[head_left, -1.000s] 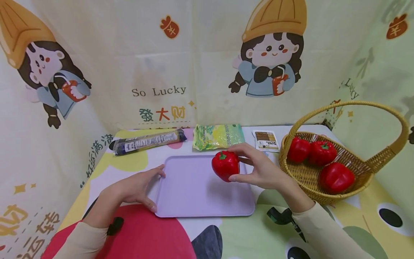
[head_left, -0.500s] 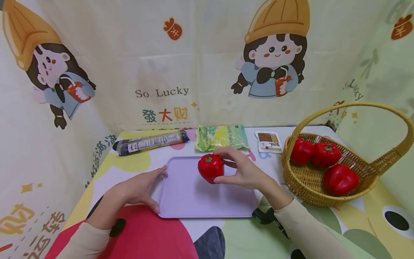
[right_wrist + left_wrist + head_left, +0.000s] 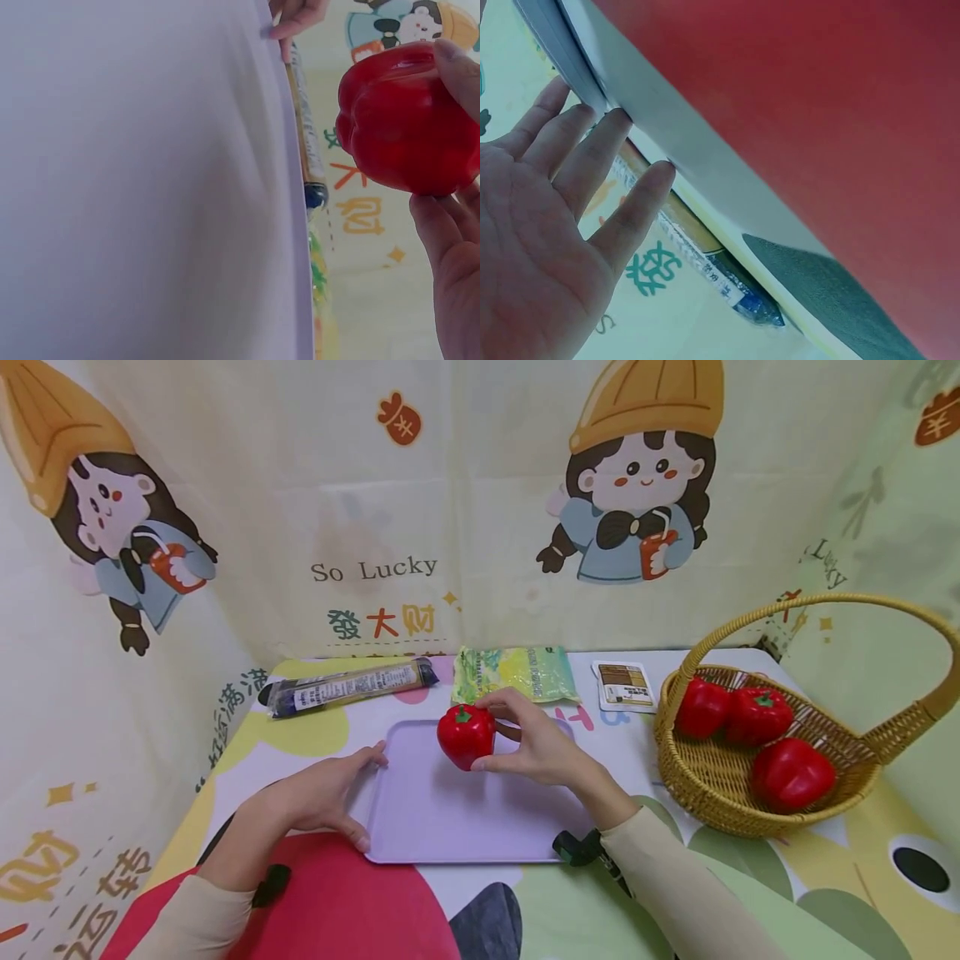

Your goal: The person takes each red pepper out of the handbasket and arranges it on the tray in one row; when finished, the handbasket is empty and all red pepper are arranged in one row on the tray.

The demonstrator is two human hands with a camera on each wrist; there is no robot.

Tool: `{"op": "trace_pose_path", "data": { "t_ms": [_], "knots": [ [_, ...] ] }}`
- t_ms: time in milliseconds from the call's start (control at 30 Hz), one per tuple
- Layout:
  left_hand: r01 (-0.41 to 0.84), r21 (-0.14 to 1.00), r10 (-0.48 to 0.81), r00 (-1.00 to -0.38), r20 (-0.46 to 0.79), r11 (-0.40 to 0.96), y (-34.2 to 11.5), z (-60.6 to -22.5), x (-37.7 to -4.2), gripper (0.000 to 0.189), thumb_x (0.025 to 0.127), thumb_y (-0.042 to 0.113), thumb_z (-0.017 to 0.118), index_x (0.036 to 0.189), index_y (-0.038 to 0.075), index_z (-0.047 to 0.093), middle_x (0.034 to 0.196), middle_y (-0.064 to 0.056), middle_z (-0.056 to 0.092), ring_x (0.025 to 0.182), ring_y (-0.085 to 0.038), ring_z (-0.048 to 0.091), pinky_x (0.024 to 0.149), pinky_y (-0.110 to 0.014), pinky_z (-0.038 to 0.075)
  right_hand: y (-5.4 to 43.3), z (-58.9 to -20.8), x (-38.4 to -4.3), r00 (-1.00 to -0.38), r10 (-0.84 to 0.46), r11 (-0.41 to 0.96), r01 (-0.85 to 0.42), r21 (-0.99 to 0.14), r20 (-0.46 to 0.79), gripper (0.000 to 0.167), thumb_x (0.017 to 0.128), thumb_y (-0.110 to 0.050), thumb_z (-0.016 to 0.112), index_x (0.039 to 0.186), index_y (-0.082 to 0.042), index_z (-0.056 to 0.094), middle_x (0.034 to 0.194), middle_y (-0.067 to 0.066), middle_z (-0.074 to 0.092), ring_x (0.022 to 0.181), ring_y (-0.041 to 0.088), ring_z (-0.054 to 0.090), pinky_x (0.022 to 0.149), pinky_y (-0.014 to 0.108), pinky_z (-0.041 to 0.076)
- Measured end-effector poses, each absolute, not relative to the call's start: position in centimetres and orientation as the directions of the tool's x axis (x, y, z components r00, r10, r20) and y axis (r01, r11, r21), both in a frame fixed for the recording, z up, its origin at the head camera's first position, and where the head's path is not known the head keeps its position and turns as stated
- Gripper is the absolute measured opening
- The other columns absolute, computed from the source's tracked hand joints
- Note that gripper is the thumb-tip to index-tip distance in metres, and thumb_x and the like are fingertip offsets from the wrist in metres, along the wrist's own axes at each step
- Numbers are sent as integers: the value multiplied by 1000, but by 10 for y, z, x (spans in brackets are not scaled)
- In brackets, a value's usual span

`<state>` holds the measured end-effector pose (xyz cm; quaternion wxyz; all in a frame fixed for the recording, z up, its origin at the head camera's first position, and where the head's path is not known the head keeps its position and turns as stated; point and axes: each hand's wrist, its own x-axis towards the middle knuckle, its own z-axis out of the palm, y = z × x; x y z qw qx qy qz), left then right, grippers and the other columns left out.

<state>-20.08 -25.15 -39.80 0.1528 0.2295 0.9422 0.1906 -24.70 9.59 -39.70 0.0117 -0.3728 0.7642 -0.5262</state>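
My right hand [image 3: 540, 745] holds a red bell pepper [image 3: 463, 739] with a green stem between thumb and fingers. The pepper hangs over the lilac tray [image 3: 427, 831], and its shadow falls on the tray's surface. From the right wrist view, the thumb lies on one side of the pepper [image 3: 409, 120] and the fingertips on the other. At the tray's left side is my left hand [image 3: 322, 797], thumb and fingers spread along the edge. Its fingers [image 3: 604, 161] look fairly straight in the left wrist view, tips right at the tray rim.
On the right stands a wicker basket [image 3: 705, 797] with a tall handle, holding three red peppers [image 3: 793, 774]. Along the back lie a long clear-and-purple packet [image 3: 352, 687], a green-yellow bag [image 3: 517, 675] and a small brown-and-white sachet [image 3: 624, 686]. Printed cloth walls rise behind.
My right hand has carried the pepper leftward over the tray, from right of its middle to left of it. The left hand has stayed at the tray's edge.
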Motion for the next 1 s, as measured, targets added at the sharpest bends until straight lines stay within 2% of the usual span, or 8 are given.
{"op": "trace_pose_path", "data": {
  "t_ms": [333, 533, 700, 1000],
  "knots": [
    [334, 429, 462, -854, -239, 839, -250, -394, -198, 117, 54, 60, 96, 148, 16, 43, 160, -14, 40, 130, -32, 51, 111, -54, 43, 74, -394, -255, -737, -563, 178, -550, -816, 374, 84, 77, -15, 92, 147, -21, 46, 140, -2, 51, 132, 23, 55, 98, 37, 56],
    [324, 432, 457, -853, -250, 842, -250, -396, -199, 118, 54, 61, 95, 149, 16, 41, 155, -15, 44, 128, -33, 52, 110, -56, 44, 60, -395, -259, -742, -567, 169, -529, -832, 357, 81, 77, -13, 92, 146, -19, 50, 139, -1, 49, 131, 20, 54, 98, 35, 56],
    [304, 425, 438, -860, -264, 853, -250, -397, -200, 115, 54, 61, 95, 147, 20, 42, 158, -12, 42, 129, -31, 52, 110, -54, 45, 51, -397, -259, -742, -583, 187, -519, -834, 331, 76, 78, -14, 91, 143, -19, 51, 139, -1, 49, 131, 20, 53, 97, 37, 57],
    [302, 430, 441, -856, -271, 851, -251, -398, -202, 113, 55, 60, 95, 147, 20, 42, 156, -12, 43, 130, -32, 51, 109, -55, 46, 40, -405, -262, -731, -623, 216, -503, -837, 278, 73, 79, -19, 91, 140, -19, 51, 136, -2, 50, 130, 19, 54, 97, 36, 57]
  ]
}}
